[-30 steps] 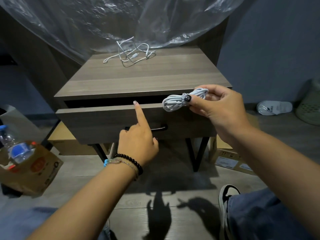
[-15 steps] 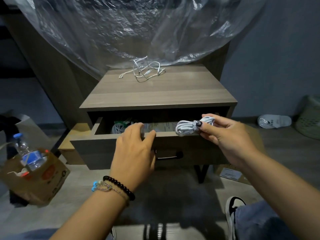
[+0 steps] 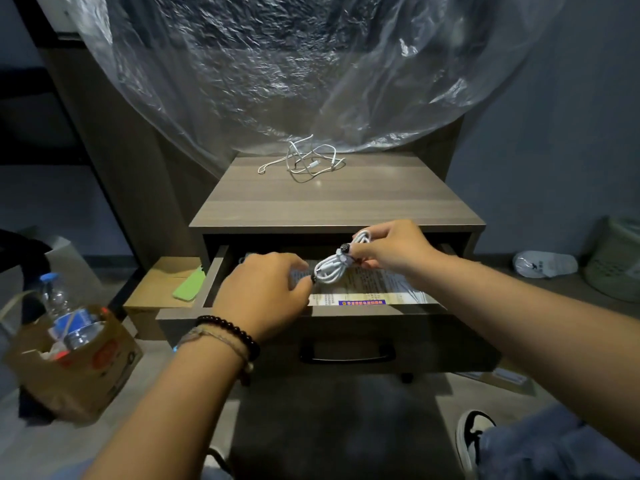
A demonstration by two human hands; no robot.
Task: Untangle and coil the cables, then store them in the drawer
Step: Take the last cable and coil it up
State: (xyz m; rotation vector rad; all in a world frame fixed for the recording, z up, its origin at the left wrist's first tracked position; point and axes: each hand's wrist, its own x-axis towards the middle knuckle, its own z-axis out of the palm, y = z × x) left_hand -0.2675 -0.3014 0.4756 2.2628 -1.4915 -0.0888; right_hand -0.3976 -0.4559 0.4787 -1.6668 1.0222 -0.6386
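Bare forearms, black bead bracelet (image 3: 231, 332) (left wrist), dark-painted nails.

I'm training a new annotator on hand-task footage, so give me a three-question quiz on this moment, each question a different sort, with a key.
1. True or false: the coiled white cable already lies on the drawer floor.
2. Which hand pinches the coil from above? A) left hand B) right hand C) neither
3. Fill in: a second, still tangled cable lies on the ______ of the nightstand.

Key
1. False: it is held above the open drawer, over the printed paper.
2. B; the left hand's fingertips meet the coil's lower end.
3. top, near the back by the plastic sheet.
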